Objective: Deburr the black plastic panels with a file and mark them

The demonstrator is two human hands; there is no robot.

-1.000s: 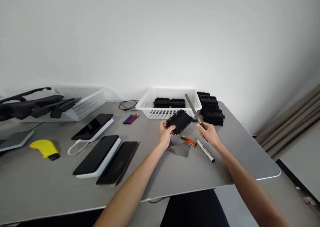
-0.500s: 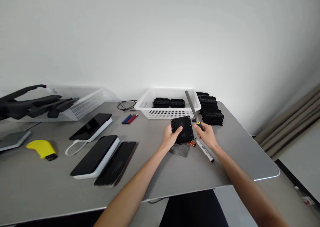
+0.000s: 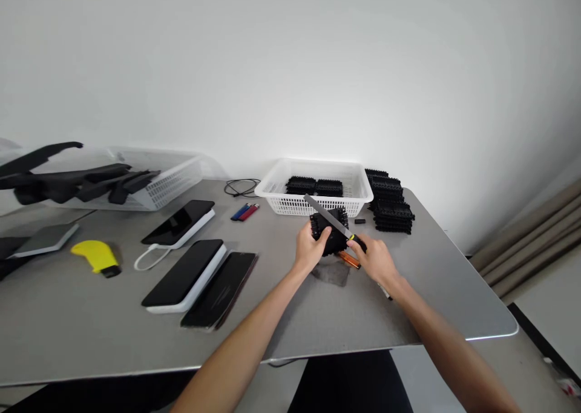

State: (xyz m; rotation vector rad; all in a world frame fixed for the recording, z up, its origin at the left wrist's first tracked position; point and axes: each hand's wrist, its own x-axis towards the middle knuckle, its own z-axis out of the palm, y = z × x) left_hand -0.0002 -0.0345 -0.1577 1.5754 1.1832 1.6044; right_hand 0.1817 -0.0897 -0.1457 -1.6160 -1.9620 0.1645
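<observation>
My left hand (image 3: 310, 246) grips a square black plastic part (image 3: 334, 243) with toothed edges, its thumb on the top face. In my right hand (image 3: 374, 257) is the black and yellow handle of a flat grey file (image 3: 325, 213). The file's blade lies slantwise across the black part, its tip up and to the left. Below the part, an orange object (image 3: 349, 260) and a dark grey cloth (image 3: 332, 274) rest on the table. A white marker (image 3: 385, 291) is mostly hidden under my right wrist.
Behind my hands, a white basket (image 3: 313, 206) holds black parts; stacked black parts (image 3: 393, 210) stand right of it. Leftward lie lighters (image 3: 245, 212), phones on white blocks (image 3: 184, 277), a yellow-handled tool (image 3: 97, 257) and another basket (image 3: 175, 183) with black pieces.
The file has swung left and down from beside the black part to across it. My right hand has turned with it and now covers most of the marker. The view has shifted slightly.
</observation>
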